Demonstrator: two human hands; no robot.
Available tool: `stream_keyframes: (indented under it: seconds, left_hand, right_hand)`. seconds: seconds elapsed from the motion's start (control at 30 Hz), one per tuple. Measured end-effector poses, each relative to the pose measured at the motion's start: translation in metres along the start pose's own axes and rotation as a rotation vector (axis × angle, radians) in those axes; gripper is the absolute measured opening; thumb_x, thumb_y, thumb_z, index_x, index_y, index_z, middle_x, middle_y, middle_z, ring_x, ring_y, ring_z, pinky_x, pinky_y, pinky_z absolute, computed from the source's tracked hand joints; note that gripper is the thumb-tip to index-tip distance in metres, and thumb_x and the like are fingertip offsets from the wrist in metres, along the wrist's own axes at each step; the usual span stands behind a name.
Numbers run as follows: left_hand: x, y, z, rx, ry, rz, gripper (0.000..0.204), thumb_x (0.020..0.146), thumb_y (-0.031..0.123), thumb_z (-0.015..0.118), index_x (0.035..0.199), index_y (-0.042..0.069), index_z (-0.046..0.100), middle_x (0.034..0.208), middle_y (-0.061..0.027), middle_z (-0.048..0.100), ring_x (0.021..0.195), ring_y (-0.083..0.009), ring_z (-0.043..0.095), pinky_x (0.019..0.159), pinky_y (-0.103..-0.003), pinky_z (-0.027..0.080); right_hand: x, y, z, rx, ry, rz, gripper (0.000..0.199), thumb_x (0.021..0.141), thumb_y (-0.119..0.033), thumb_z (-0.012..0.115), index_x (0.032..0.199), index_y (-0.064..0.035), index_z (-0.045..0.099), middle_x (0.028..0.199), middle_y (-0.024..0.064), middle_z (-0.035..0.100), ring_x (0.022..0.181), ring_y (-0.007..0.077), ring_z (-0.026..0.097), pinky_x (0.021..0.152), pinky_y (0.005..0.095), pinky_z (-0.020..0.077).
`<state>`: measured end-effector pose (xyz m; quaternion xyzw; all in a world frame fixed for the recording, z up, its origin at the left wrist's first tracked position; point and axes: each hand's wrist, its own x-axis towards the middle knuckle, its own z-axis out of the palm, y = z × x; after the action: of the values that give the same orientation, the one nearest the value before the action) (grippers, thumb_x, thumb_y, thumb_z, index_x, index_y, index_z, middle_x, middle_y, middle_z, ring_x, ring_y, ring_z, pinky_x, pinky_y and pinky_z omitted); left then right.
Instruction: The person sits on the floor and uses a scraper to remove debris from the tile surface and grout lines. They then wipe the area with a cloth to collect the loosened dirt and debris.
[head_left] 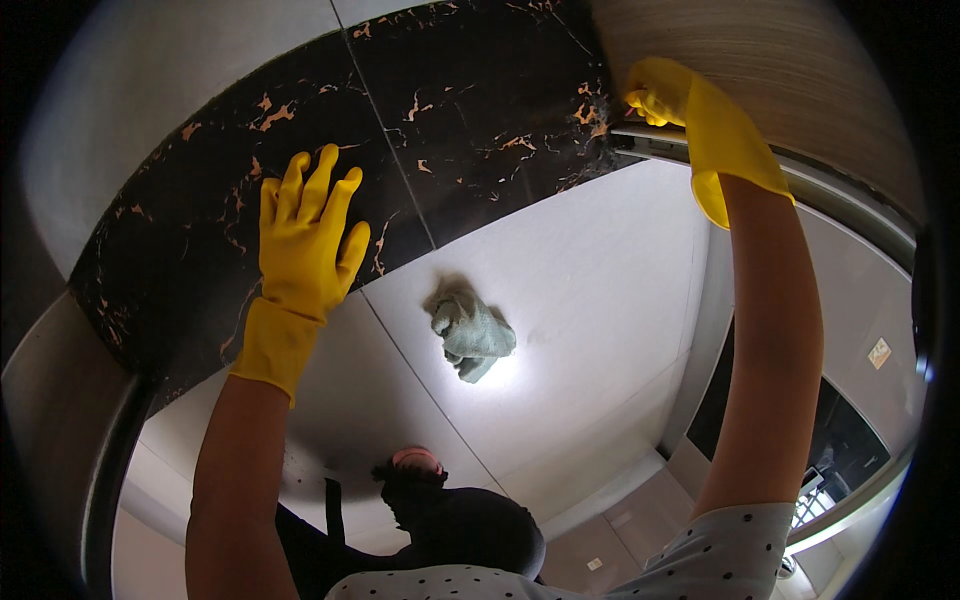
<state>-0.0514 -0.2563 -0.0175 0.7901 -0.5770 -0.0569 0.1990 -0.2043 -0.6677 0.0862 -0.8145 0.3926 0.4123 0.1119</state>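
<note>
My left hand (305, 235), in a yellow rubber glove, rests with fingers spread on a black marble-patterned strip (480, 120) with orange-brown veins. My right hand (655, 95), gloved the same way, is closed at the far right corner, where the strip meets the door frame and its metal track (660, 148). A small reddish tip shows at its fingers, but what they hold is too small to make out. A crumpled grey-green cloth (474, 332) lies on the pale tiled floor (590, 290) between my arms, apart from both hands.
Wood-grained panel (760, 60) stands beyond my right hand. A dark door-frame edge (110, 480) runs along the left. Light-coloured cabinets (850, 290) with a dark glossy panel (845, 435) are at the right. My dark-clothed legs (460, 530) and a rounded pink item (417, 459) are below.
</note>
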Motion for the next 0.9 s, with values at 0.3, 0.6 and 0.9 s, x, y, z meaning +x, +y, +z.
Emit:
stream_keyframes:
  seconds: [0.3, 0.6, 0.9]
  left_hand:
    - [0.0, 0.001, -0.002, 0.015, -0.006, -0.004, 0.051, 0.085, 0.026, 0.066, 0.133, 0.01, 0.058, 0.147, -0.0148, 0.047, 0.131, -0.0384, 0.044, 0.108, -0.056, 0.032]
    - [0.002, 0.003, -0.002, 0.008, -0.005, 0.006, 0.051, 0.085, 0.027, 0.065, 0.133, 0.01, 0.058, 0.147, -0.0145, 0.046, 0.133, -0.0391, 0.043, 0.11, -0.057, 0.031]
    - [0.004, 0.002, -0.003, 0.009, -0.038, 0.007, 0.051, 0.088, 0.028, 0.063, 0.135, 0.01, 0.056, 0.149, -0.0148, 0.044, 0.135, -0.0403, 0.041, 0.111, -0.058, 0.029]
  right_hand:
    - [-0.007, -0.009, 0.031, -0.397, 0.258, -0.038, 0.021, 0.09, -0.004, 0.058, 0.109, -0.0051, 0.065, 0.111, 0.0167, 0.067, 0.107, 0.0393, 0.063, 0.085, 0.0419, 0.0506]
    - [0.004, 0.001, 0.061, -0.147, 0.226, 0.371, 0.03, 0.102, -0.021, 0.042, 0.122, -0.0091, 0.061, 0.122, 0.0117, 0.066, 0.11, 0.0364, 0.063, 0.091, 0.0405, 0.0502]
    - [-0.042, -0.039, 0.094, -0.118, 0.412, 0.242, 0.023, 0.098, -0.014, 0.044, 0.113, -0.012, 0.061, 0.117, 0.013, 0.065, 0.109, 0.038, 0.062, 0.087, 0.0429, 0.0522]
